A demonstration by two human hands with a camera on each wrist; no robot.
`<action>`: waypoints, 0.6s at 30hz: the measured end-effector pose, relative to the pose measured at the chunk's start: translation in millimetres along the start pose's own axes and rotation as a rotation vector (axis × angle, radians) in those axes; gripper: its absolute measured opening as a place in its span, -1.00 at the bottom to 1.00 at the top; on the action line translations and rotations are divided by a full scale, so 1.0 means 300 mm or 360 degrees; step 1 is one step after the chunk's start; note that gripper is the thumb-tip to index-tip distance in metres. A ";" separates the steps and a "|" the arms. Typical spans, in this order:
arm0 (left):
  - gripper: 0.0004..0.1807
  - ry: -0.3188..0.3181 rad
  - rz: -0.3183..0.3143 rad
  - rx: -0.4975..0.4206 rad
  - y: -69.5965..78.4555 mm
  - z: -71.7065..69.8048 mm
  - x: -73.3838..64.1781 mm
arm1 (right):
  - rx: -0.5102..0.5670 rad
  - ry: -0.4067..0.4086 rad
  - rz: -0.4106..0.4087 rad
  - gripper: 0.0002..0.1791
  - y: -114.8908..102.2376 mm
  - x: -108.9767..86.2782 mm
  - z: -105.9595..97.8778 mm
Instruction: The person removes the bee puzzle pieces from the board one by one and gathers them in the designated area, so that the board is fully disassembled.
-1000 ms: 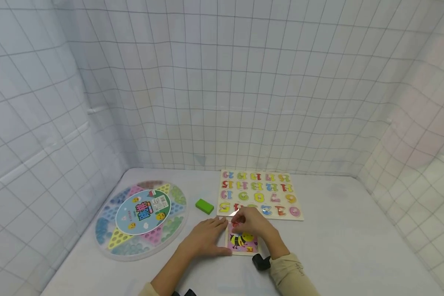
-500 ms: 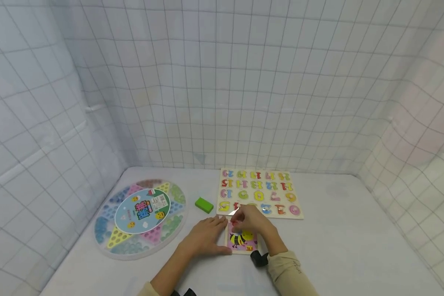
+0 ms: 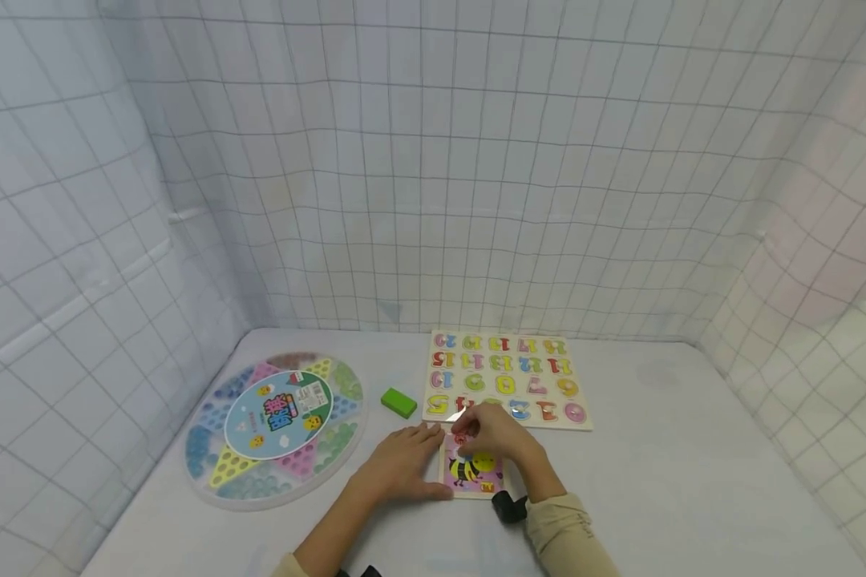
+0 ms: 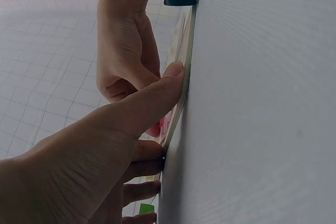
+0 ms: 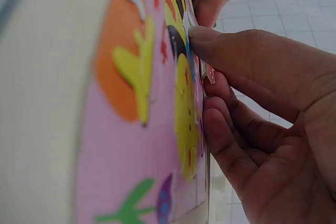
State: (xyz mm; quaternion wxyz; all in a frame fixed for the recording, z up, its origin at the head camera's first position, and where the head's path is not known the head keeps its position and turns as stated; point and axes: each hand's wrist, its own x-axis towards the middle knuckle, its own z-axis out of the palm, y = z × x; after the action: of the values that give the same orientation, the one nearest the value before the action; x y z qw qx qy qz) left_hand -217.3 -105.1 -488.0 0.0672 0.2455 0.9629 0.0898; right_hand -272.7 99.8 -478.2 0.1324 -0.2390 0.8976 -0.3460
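Note:
A small wooden jigsaw puzzle [image 3: 467, 473] with a bee picture on pink lies flat on the table in the head view. My left hand [image 3: 398, 465] rests along its left side, its thumb on the near edge and its fingertips at the far left corner. Over the puzzle's far part, my right hand [image 3: 496, 437] has curled fingers and pinches a red puzzle piece [image 5: 210, 73], seen edge-on and slightly raised in the right wrist view. The right thumb touches the puzzle's surface. The fingers partly hide that part of the picture.
A wooden number board [image 3: 505, 377] lies just beyond the puzzle. Left of it sits a green block [image 3: 399, 402]. A round Chinese checkers set [image 3: 277, 429] in clear packaging covers the table's left side. Grid-patterned white curtains [image 3: 433, 160] stand behind and at both sides.
The right thumb has shifted slightly over the puzzle, and a bit more of the red part shows. My left hand stays in place.

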 end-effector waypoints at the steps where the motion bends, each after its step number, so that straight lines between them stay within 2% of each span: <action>1: 0.08 -0.0001 -0.0003 -0.0002 0.001 0.001 0.000 | -0.0001 -0.0004 0.0014 -0.73 -0.001 -0.001 0.000; 10: 0.06 0.0012 0.0021 -0.0019 0.010 0.002 -0.005 | -0.0055 -0.0036 0.0074 -0.74 -0.015 -0.012 -0.009; 18: 0.06 0.0037 0.0042 -0.0019 0.005 0.003 -0.012 | 0.0005 -0.0028 -0.0045 -0.74 0.001 -0.017 -0.028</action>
State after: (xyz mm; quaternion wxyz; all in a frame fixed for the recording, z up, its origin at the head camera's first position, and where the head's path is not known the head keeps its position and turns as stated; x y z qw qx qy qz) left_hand -213.2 -105.5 -488.2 0.0562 0.2568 0.9597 0.0992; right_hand -271.9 107.3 -471.9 0.1357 -0.2543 0.8924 -0.3472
